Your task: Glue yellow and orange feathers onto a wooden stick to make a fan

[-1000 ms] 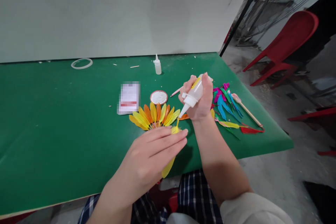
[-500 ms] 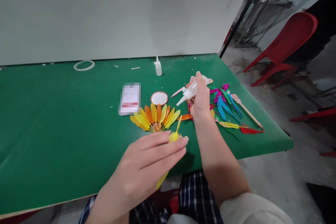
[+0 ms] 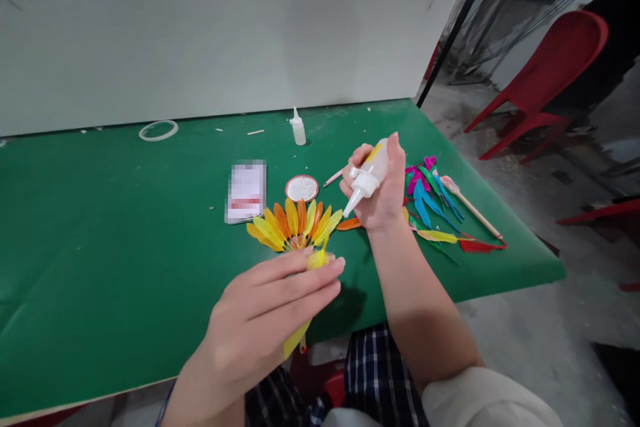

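Feather (image 3: 319, 259) in left hand (image 3: 255, 313), bottle (image 3: 375, 167) in right hand (image 3: 386, 203) — tilted, nozzle (image 3: 353, 203) down

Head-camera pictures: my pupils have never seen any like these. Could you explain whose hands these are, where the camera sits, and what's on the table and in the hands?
There is no machine here. A person wears the camera on their head, looking forward and down at their own bare hands. The left hand holds a yellow feather; the right hand grips a squeeze bottle, nozzle pointing downward. On the green table are a fan of yellow and orange feathers, a round red-rimmed white piece, a smaller bottle standing farther back, and loose coloured feathers.
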The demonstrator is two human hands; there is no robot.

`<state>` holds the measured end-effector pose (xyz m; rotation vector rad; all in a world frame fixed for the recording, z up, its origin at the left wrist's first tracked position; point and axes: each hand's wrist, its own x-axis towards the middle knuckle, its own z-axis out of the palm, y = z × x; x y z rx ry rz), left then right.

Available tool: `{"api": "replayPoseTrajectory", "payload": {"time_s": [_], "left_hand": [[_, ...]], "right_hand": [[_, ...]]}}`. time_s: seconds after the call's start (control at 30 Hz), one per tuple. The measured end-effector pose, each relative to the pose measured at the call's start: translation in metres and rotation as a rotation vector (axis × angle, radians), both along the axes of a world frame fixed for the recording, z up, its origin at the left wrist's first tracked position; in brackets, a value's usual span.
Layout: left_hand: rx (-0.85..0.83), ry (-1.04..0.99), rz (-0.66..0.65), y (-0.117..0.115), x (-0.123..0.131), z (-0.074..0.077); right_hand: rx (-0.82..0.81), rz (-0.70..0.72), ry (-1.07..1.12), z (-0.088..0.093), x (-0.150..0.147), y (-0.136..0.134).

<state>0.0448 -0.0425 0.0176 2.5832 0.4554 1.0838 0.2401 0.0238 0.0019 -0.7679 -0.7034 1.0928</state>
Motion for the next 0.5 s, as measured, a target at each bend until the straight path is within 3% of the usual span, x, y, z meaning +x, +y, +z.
{"api": "replayPoseTrajectory", "payload": {"time_s": [0.3,0.5], "left_hand": [[0.0,0.058,0.032,0.0046,0.0005,-0.0092],[0.035,0.028,-0.002,0.0064,0.002,-0.0071]], "right_hand": [[0.007,0.035,-0.174,-0.0049,-0.0096,-0.0018],[0.007,-0.025,-0.177,-0.007,-0.0071,0.0014]]}}
